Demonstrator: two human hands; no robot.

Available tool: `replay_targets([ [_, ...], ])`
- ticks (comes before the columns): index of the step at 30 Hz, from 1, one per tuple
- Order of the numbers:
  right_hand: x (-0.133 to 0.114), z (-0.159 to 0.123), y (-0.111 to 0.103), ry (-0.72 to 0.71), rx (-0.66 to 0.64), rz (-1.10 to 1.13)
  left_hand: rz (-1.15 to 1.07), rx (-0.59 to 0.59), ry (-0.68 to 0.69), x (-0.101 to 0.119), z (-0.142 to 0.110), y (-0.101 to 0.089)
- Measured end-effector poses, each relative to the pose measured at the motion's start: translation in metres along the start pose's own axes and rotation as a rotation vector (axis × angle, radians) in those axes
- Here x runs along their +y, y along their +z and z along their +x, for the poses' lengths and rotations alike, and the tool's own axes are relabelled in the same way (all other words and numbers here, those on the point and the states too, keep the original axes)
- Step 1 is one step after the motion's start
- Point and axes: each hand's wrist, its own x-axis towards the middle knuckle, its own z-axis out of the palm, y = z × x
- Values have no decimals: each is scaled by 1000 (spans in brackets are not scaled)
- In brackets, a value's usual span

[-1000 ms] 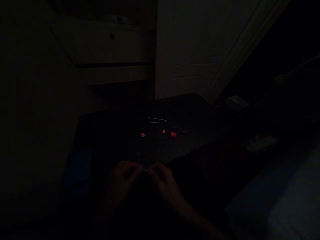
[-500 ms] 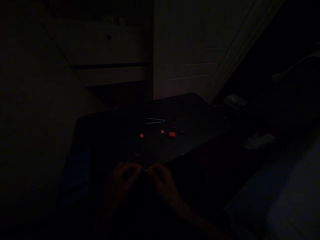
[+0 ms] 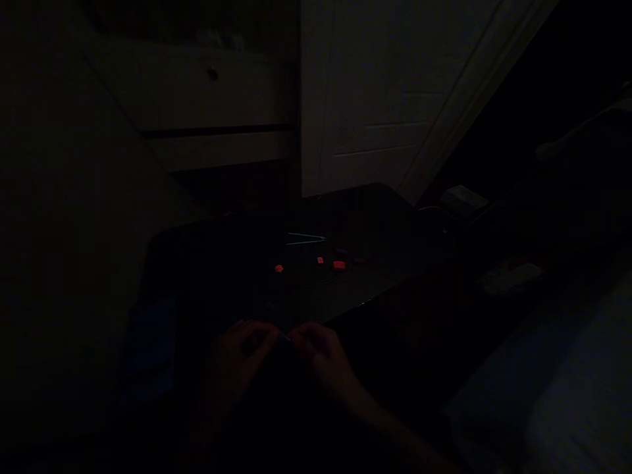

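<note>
The view is very dark. My left hand (image 3: 247, 352) and my right hand (image 3: 320, 355) face each other at the near edge of the dark table (image 3: 197, 263), both closed in a pinch. Between their fingertips shows a short, thin, pale strip (image 3: 285, 336), too small and dim to name, and both hands hold it. Beyond them on the table lie a small red-orange piece (image 3: 279, 268), a smaller pinkish square piece (image 3: 320, 261) and a larger red block (image 3: 338, 266). Farther back rest V-shaped metal tweezers (image 3: 306, 238), their tips apart and pointing left.
Two dim dark pieces, one of them a dark block (image 3: 359, 260), lie right of the red block. A blue flat object (image 3: 151, 349) is at the left. Behind the table stand a drawer unit (image 3: 217, 99) and a pale panel (image 3: 365, 85). Pale fabric (image 3: 567, 395) fills the lower right.
The picture has grown a little darker and the view has shifted very slightly. Both hands keep the same pinch on the thin strip; the pieces and tweezers lie where they were.
</note>
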Motion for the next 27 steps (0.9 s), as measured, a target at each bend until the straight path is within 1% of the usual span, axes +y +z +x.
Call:
replay_targets([
  [4, -2, 0, -3, -50, -5, -51, -17, -13, 21, -1, 1, -1],
  [7, -2, 1, -8, -52, -6, -75, -12, -22, 32, -3, 1, -1],
  [11, 0, 1, -11, -120, 40, -113, -22, -26, 63, -7, -1, 1],
  [15, 5, 1, -8, -173, 60, -166, -23, -14, 95, -9, -4, 2],
  [18, 8, -1, -4, -189, 73, -159, -14, -17, 109, -8, -6, 1],
  [22, 13, -5, 1, -188, 88, -137, 5, -27, 147, -8, -6, -1],
  [27, 19, -8, 7, -177, 111, -86, 21, 21, 157, -9, -7, 4],
])
